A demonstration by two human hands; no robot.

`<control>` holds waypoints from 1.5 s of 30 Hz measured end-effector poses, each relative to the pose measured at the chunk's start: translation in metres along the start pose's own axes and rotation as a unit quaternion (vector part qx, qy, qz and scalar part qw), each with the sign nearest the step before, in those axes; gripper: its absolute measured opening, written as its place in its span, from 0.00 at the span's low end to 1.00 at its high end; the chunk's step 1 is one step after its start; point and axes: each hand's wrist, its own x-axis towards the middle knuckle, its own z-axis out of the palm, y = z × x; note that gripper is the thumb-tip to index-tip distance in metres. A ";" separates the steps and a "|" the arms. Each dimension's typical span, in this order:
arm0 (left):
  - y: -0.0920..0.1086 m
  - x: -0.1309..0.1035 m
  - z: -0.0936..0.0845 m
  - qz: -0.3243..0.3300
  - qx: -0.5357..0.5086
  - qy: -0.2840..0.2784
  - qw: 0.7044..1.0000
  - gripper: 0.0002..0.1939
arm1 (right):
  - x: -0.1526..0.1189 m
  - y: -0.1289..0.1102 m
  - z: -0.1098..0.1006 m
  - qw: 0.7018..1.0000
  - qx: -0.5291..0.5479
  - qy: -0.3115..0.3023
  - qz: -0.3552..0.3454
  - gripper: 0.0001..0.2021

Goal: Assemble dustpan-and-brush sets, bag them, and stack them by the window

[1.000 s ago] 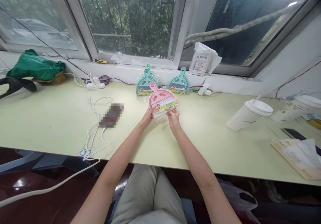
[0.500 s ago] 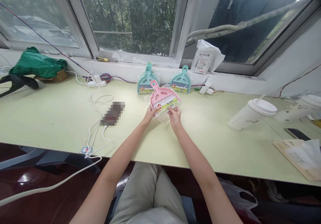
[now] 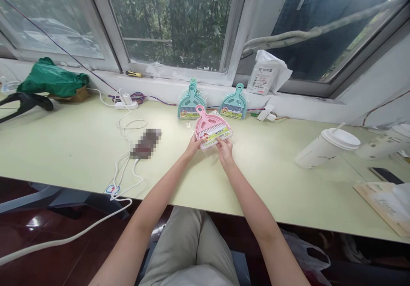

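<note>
Pink dustpan [image 3: 212, 128] slightly straighter
Above the fingers [image 3: 200, 141], its handle leans less, covering less of the teal dustpans [image 3: 188, 103].

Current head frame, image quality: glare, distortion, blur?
Head view: bright streak on the right window, glare spot on the dark floor; nearer white cup looks stretched and tilted, probably wide-angle distortion; dark object pixelated; pink dustpan set reasonably sharp, its smallest print unreadable.

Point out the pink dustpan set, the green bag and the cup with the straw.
Pink dustpan set [image 3: 212, 129], head view: on the white bristles.
Green bag [image 3: 53, 81], head view: on its crumpled middle.
Cup with the straw [image 3: 315, 151], head view: on its white side.
</note>
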 end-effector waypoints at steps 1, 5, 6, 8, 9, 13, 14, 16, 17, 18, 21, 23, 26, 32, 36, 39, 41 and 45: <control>-0.001 0.001 -0.001 0.001 0.004 0.007 1.000 0.30 | 0.001 0.000 0.000 1.000 -0.004 -0.003 0.008 0.17; -0.002 0.004 -0.004 0.015 0.007 0.032 0.999 0.26 | 0.008 -0.002 -0.004 0.996 -0.030 -0.038 0.068 0.13; -0.001 0.004 -0.006 0.015 0.003 0.039 0.999 0.26 | 0.010 -0.004 -0.006 0.994 -0.036 -0.055 0.088 0.12; 0.002 0.006 -0.010 0.004 -0.006 0.059 0.998 0.25 | 0.014 -0.011 -0.011 0.985 -0.065 -0.099 0.126 0.11; 0.003 0.007 -0.013 -0.002 -0.011 0.070 0.997 0.25 | 0.015 -0.016 -0.014 0.978 -0.094 -0.123 0.141 0.11; 0.008 0.013 -0.029 -0.010 -0.036 0.120 0.992 0.25 | 0.018 -0.035 -0.027 0.947 -0.286 -0.138 0.045 0.10; 0.009 0.014 -0.034 -0.018 -0.042 0.129 0.991 0.25 | 0.018 -0.039 -0.029 0.930 -0.340 -0.136 -0.026 0.12; 0.008 0.017 -0.043 -0.040 -0.053 0.138 0.988 0.24 | 0.016 -0.045 -0.032 0.870 -0.436 -0.152 -0.174 0.21; 0.007 0.018 -0.047 -0.049 -0.059 0.139 0.987 0.24 | 0.015 -0.046 -0.033 0.833 -0.476 -0.166 -0.227 0.25; 0.007 0.019 -0.049 -0.055 -0.065 0.137 0.987 0.25 | 0.015 -0.046 -0.034 0.802 -0.507 -0.176 -0.263 0.27; 0.005 0.018 -0.052 -0.062 -0.073 0.110 0.989 0.28 | 0.016 -0.041 -0.035 0.768 -0.539 -0.170 -0.301 0.19; 0.005 0.017 -0.050 -0.073 -0.052 0.082 0.993 0.29 | 0.019 -0.037 -0.037 0.782 -0.521 -0.150 -0.309 0.10; 0.010 0.013 -0.047 -0.090 0.006 0.043 0.995 0.29 | 0.023 -0.033 -0.039 0.801 -0.493 -0.130 -0.314 0.06; 0.020 0.001 -0.037 -0.081 0.053 -0.064 0.993 0.30 | 0.023 -0.029 -0.040 0.795 -0.512 -0.057 -0.321 0.07; 0.018 -0.002 -0.033 -0.105 0.090 -0.084 0.987 0.32 | 0.024 -0.024 -0.042 0.812 -0.491 -0.016 -0.313 0.07; 0.016 -0.003 -0.034 -0.101 0.109 -0.091 0.985 0.36 | 0.027 -0.018 -0.044 0.867 -0.416 -0.033 -0.272 0.12; 0.017 -0.003 -0.035 -0.107 0.126 -0.083 0.983 0.38 | 0.030 -0.015 -0.045 0.910 -0.354 -0.052 -0.210 0.24; 0.021 -0.006 -0.033 -0.110 0.140 -0.085 0.980 0.37 | 0.039 -0.011 -0.049 0.954 -0.280 -0.079 -0.065 0.29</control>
